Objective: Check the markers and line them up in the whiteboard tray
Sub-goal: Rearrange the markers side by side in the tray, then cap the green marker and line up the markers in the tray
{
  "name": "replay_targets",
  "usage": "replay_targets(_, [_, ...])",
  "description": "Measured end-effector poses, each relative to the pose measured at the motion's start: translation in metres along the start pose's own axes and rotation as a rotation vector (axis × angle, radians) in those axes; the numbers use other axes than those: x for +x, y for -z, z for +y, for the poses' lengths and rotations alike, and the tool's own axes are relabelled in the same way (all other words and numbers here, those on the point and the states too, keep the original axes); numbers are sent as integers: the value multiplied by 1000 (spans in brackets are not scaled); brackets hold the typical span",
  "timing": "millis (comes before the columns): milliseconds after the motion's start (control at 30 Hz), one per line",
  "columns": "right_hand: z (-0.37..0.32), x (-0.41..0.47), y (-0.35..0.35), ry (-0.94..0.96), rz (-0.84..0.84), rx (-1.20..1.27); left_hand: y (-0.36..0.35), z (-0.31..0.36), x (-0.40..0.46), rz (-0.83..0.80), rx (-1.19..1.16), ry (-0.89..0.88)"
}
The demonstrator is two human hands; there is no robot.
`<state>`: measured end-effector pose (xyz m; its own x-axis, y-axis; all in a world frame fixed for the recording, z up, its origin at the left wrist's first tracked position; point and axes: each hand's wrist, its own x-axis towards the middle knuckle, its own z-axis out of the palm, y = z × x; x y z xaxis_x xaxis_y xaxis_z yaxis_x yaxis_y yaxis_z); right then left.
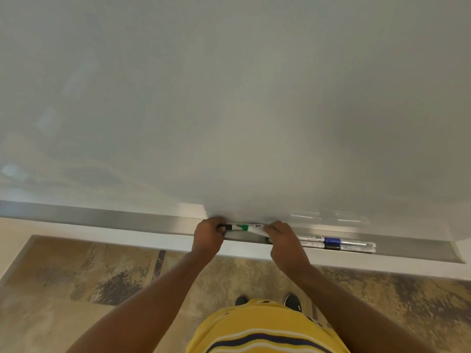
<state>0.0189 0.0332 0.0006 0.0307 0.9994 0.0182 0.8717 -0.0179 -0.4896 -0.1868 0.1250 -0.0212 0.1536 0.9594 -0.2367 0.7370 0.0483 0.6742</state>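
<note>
A white marker with a green band (244, 228) lies lengthwise over the metal whiteboard tray (127, 220). My left hand (207, 236) grips its dark left end and my right hand (281, 240) grips its right end. To the right, two more markers rest side by side in the tray: a blue-banded marker (336, 241) at the back and a black-banded marker (336, 247) in front. Their left ends are hidden behind my right hand.
The blank whiteboard (229, 98) fills the upper view. The tray's right end (458, 253) lies just past the two markers. Below are a patterned floor (102, 276), my shoes and a yellow striped shirt (265, 329).
</note>
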Motion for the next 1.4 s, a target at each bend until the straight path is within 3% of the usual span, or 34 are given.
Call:
replay_targets(333, [44, -40, 55, -277, 186, 94, -9, 11, -7, 30, 196, -158])
replay_targets(467, [47, -49, 62, -305, 219, 132, -25, 24, -24, 102, 429, -374])
replay_targets(567, [48, -55, 67, -318, 232, 168, -50, 39, -34, -2, 462, -546])
replay_targets(667, [50, -60, 71, -323, 232, 172, -68, 56, -30, -122, 498, -601])
replay_targets(967, [64, -76, 83, -324, 251, 174, -77, 66, -22, -180, 614, -605])
replay_targets(1267, [68, -75, 85, -300, 219, 210, -80, 74, -32, -135, 472, -571])
replay_targets(1400, [66, -72, 90, -299, 205, 284, -70, 84, -41, -126, 191, -409])
